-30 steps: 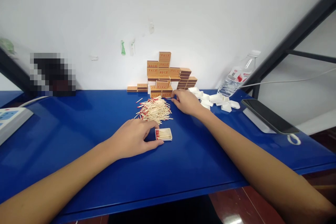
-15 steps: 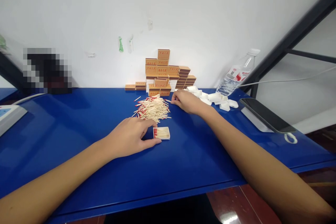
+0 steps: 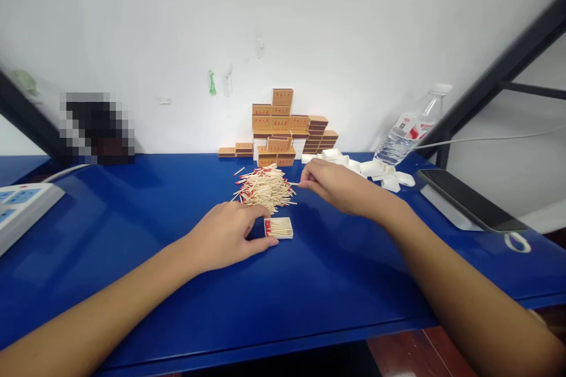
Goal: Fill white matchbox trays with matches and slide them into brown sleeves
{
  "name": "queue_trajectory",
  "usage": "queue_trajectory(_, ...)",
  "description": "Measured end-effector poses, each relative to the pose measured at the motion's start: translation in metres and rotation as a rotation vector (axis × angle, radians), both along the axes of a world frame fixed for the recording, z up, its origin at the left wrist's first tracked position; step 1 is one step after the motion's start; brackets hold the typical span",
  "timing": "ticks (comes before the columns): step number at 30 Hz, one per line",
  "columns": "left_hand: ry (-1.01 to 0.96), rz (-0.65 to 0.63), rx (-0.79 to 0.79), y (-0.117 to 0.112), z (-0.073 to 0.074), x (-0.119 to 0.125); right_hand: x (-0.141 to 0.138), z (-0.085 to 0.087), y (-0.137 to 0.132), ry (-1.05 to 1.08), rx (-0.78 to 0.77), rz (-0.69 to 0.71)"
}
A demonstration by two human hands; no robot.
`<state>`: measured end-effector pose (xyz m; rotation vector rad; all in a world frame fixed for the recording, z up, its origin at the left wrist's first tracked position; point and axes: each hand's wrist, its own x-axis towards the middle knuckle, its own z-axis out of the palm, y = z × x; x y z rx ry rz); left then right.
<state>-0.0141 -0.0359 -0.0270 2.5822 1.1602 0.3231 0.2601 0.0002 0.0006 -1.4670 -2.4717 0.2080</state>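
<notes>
A small white matchbox tray (image 3: pixel 291 228) lies on the blue table with a layer of red-headed matches (image 3: pixel 279 227) inside. Thumb and fingers of my left hand (image 3: pixel 230 235) grip its left end. Just beyond it spreads a loose pile of matches (image 3: pixel 267 188), their red heads mostly toward the left. At the pile's right side, my right hand (image 3: pixel 331 185) pinches one match (image 3: pixel 295 184) between thumb and forefinger, the red head pointing left and away from the fingers.
Orange matchboxes (image 3: pixel 282 122) are stacked against the wall behind the pile. White matchbox trays (image 3: pixel 371 168) lie in a heap at right, near a tilted plastic bottle (image 3: pixel 404 132) and a phone (image 3: pixel 471 199). A power strip (image 3: pixel 33 206) sits at far left.
My right hand has drawn slightly right and nearer to me with the match in its pinch. My left hand keeps its grip on the tray. The whole view has shifted a little.
</notes>
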Motion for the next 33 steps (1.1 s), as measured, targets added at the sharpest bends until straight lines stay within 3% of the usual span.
queue_trajectory(3,0.0,0.013,-0.006,-0.001,0.0,0.0,-0.009,0.008,-0.013,0.038,-0.03,0.043)
queue_trajectory(8,0.004,0.012,0.019,-0.001,-0.002,-0.001,-0.027,0.004,-0.032,0.028,-0.176,0.217)
queue_trajectory(13,0.017,0.005,0.041,-0.001,-0.001,0.0,-0.039,0.0,-0.045,-0.042,-0.223,0.24)
queue_trajectory(18,0.024,-0.007,0.037,-0.001,0.0,0.0,-0.039,-0.002,-0.041,-0.005,-0.205,0.248)
queue_trajectory(28,-0.046,-0.01,0.063,-0.001,0.002,-0.004,-0.029,-0.005,-0.022,0.03,0.049,0.183)
queue_trajectory(33,-0.072,0.005,0.02,0.0,0.006,-0.003,-0.039,-0.001,-0.03,0.203,-0.045,0.307)
